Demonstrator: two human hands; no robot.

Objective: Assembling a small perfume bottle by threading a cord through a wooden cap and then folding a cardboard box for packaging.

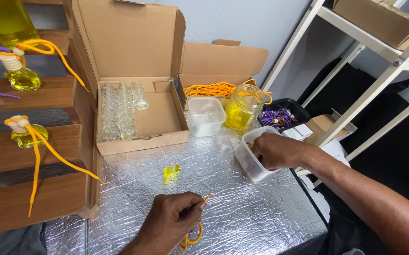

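Observation:
My left hand [169,222] rests near the front of the silver foil-covered table [242,217] and pinches an orange cord [192,236] that loops under the fingers. My right hand [275,150] reaches into a clear plastic tub [250,163] at the right; its fingertips are hidden inside. A small glass bottle of yellow liquid [171,171] lies on the foil between the two hands, touched by neither.
An open cardboard box [141,137] holds rows of empty small glass bottles [117,111]. Behind stand a second clear tub [205,115], a jar of yellow liquid [243,111], orange cords [211,89], a black tray of purple cords [280,117]. Wooden shelves [25,146] left carry finished bottles; white rack [355,108] right.

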